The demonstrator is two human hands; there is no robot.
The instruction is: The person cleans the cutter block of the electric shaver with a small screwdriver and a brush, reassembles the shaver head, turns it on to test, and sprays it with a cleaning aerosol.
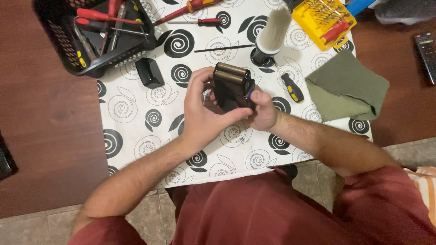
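Both hands — left hand, right hand — grasp one black boxy electric shaver with two brass-coloured foil rollers; one black plastic cap lies nearby.

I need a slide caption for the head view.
Both hands, left and right, hold a black electric shaver above a spiral-patterned tablecloth.

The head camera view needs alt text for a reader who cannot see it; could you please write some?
Both hands, left hand and right hand, hold a black electric shaver above a spiral-patterned tablecloth. Around it lie a black basket of screwdrivers, a black cap, a brush, a yellow bit case and a green cloth.
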